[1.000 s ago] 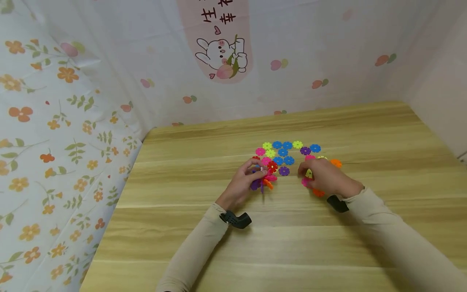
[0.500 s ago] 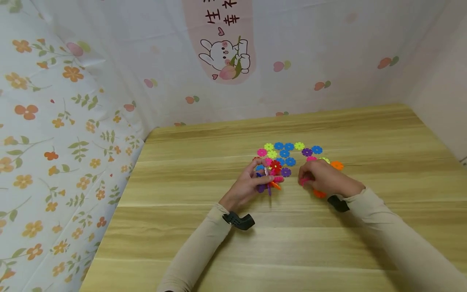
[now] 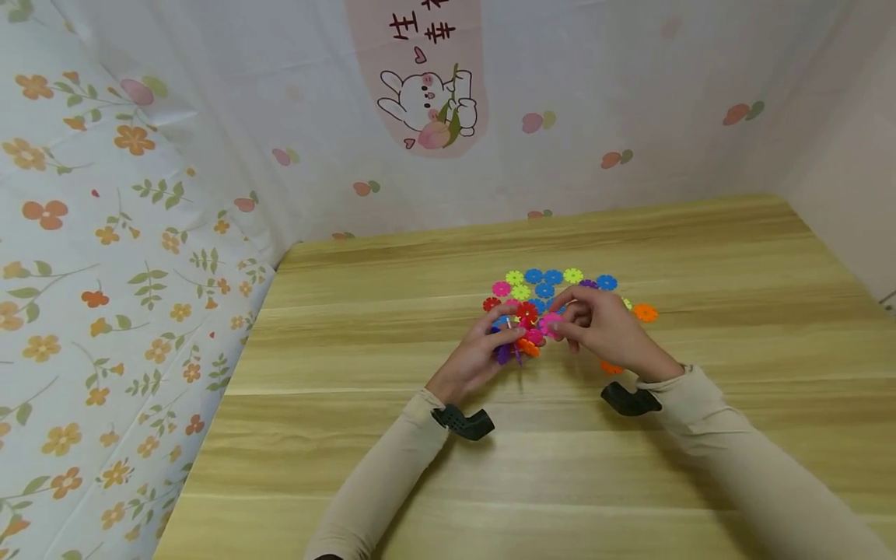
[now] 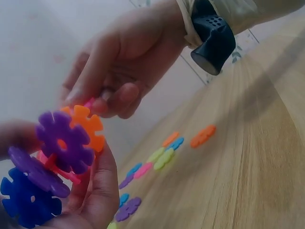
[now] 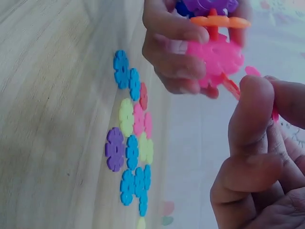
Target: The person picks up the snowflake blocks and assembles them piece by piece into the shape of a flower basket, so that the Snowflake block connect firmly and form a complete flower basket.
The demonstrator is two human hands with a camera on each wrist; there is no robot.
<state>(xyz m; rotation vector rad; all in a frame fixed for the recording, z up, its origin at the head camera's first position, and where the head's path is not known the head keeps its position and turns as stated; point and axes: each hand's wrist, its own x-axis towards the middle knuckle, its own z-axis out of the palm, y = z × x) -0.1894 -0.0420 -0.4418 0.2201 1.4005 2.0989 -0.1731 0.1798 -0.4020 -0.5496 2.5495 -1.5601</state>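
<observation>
My left hand [image 3: 470,354] holds a cluster of interlocking flower-shaped plastic discs above the table. In the left wrist view a purple disc [image 4: 64,143], an orange disc [image 4: 88,128] and a dark blue disc [image 4: 31,199] stick out of it at different angles. A pink disc [image 5: 217,57] in the cluster faces the right wrist camera. Between thumb and fingertips my right hand [image 3: 607,330] pinches a loose pink disc [image 3: 551,323], mostly covered by the fingers in the right wrist view. It is held right at the cluster's edge.
Loose discs lie flat on the wooden table [image 3: 392,467] behind the hands, among them a yellow-green disc [image 3: 573,275], a blue disc [image 3: 607,282] and an orange disc [image 3: 645,313]. Another orange disc [image 3: 612,367] lies under the right wrist. A printed curtain [image 3: 294,101] hangs behind the table.
My right hand has picked a pink disc off the table at the right and brought it left to the cluster. The left hand stays nearly in place, still holding the cluster.
</observation>
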